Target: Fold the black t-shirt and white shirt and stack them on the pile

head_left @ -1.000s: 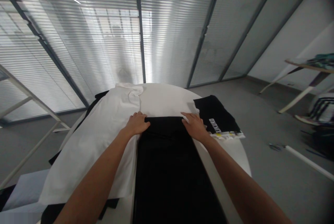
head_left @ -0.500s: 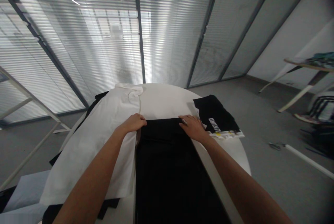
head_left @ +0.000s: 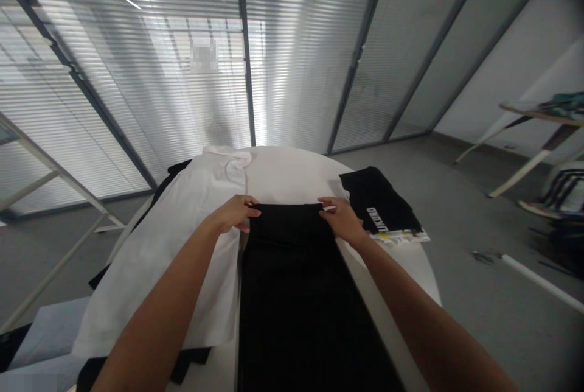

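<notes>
Head view, my left hand (head_left: 241, 212): thumb and fingers pinched on the far left corner of the black cloth (head_left: 301, 294).
My right hand (head_left: 331, 212): thumb and fingers pinched on the far right corner; it is well apart from my left hand, with the far edge drawn straight between them.
Where the black cloth is: flat on the desk (head_left: 292, 173), running from my fingertips back toward my body and out at the bottom of the view.
Nearer hand: neither; each is already on its own corner, at about the same reach.
Which way the black cloth points: its far edge faces away from me, toward the blinds (head_left: 191, 87); its near end is out of view, so I cannot tell where it stops.
Long axis: away from my body, leaning only slightly; the far edge lies crosswise to it, from hand to hand.
White shirt (head_left: 168, 258): spread to the left of my left hand, lengthwise beside the black cloth.
Folded black shirt (head_left: 378, 197): just right of my right hand, white letters up, over a patterned white cloth (head_left: 401, 237).
Scissors (head_left: 482, 257): on the floor (head_left: 456, 197), well right of both hands.
</notes>
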Tool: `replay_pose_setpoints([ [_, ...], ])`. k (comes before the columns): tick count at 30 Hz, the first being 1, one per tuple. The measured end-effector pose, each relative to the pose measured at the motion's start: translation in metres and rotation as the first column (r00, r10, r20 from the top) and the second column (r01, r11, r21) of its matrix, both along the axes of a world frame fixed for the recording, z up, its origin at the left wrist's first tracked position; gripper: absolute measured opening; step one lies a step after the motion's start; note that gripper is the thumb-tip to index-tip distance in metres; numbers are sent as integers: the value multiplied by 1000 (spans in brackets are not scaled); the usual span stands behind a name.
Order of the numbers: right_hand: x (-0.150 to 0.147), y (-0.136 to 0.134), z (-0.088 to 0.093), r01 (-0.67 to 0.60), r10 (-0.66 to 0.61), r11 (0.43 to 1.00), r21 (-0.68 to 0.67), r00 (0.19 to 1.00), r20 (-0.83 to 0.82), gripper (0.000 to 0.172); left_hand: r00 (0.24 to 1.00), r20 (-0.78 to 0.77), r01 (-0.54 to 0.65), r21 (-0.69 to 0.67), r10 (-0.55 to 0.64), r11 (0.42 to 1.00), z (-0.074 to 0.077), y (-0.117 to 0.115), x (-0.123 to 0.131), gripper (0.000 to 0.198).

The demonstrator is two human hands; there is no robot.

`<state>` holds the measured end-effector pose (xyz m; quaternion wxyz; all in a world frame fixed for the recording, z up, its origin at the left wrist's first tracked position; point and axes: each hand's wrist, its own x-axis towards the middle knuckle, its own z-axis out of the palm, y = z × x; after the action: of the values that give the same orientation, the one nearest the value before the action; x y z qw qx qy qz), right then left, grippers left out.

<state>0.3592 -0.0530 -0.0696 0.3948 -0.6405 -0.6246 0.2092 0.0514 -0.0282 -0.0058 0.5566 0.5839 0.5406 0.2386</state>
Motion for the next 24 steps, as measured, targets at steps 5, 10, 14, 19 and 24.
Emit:
replay_pose_setpoints([
  [5, -5, -5, 10, 25, -55, 994, -102, 949, -309, 33, 983, 181, -26, -7, 27, 1000, 4, -2, 1, 37],
  [10, -11, -11, 19, -5, -9, 1000, -29, 884, -468, 31, 960, 275, -76, 60, 57, 995, 4, 0, 5, 32],
  [14, -14, -12, 22, -37, 53, 999, 39, 814, -578, 32, 945, 320, -101, 82, 69, 992, 2, 3, 5, 33],
  [19, -14, -11, 23, -58, 126, 990, 125, 743, -657, 30, 930, 368, -88, 176, 17, 980, -1, 5, 4, 33],
  [24, -12, -9, 21, -65, 166, 982, 177, 742, -649, 27, 912, 409, -130, 370, -35, 920, -5, 7, 5, 27],
])
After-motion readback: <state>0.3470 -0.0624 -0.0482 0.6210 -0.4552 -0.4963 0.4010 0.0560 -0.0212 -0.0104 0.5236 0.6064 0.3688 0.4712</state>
